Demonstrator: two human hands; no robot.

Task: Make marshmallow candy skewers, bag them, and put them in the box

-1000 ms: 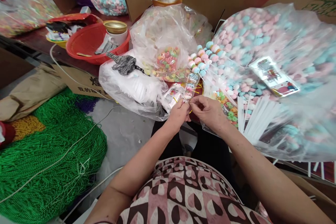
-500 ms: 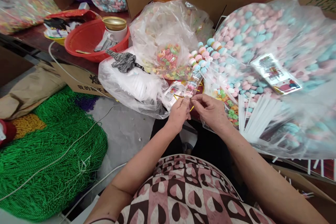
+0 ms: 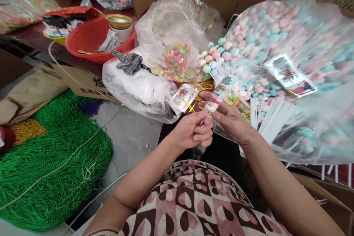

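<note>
A small clear packet of candy (image 3: 222,86) with dark print and pink and white pieces inside lies between my two hands. Its gathered lower end is pinched in my left hand (image 3: 195,131), whose fingers are curled closed. My right hand (image 3: 231,120) is around the packet's middle, fingers reaching behind it and thumb on the near side. Yellow twist ties (image 3: 190,106) lie just beyond my left hand, partly over a flat printed packet (image 3: 184,96). Strung pink, white and blue candies (image 3: 212,59) rest past the packet.
On the right spreads a large plastic bag of pastel candies (image 3: 276,33), with white sticks (image 3: 275,120) and a silvery pouch (image 3: 290,75) on it. A red basket (image 3: 83,38) stands at the left. Green bead strings (image 3: 55,158) are heaped low on the left.
The candy packet has come up from the table between my hands and tilts right. My left hand has closed on its end; my right hand has turned and spread around it.
</note>
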